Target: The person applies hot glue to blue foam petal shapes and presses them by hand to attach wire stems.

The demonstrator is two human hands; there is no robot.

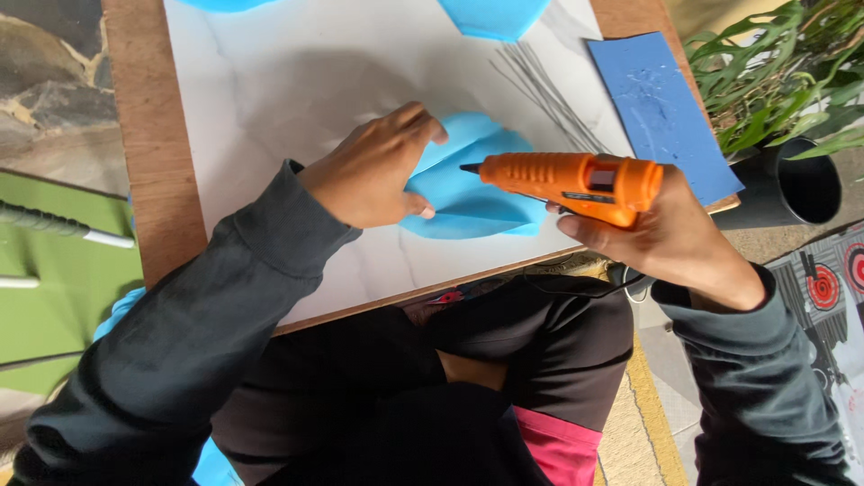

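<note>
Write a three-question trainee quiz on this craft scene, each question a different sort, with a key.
1. True or false: the right hand holds the orange glue gun.
2. The left hand presses on: A) the dark blue sheet, B) the light blue foam piece, C) the thin wires.
3. Fill in: the glue gun's nozzle points toward the person's ____ hand.

Key: 1 true; 2 B; 3 left.
</note>
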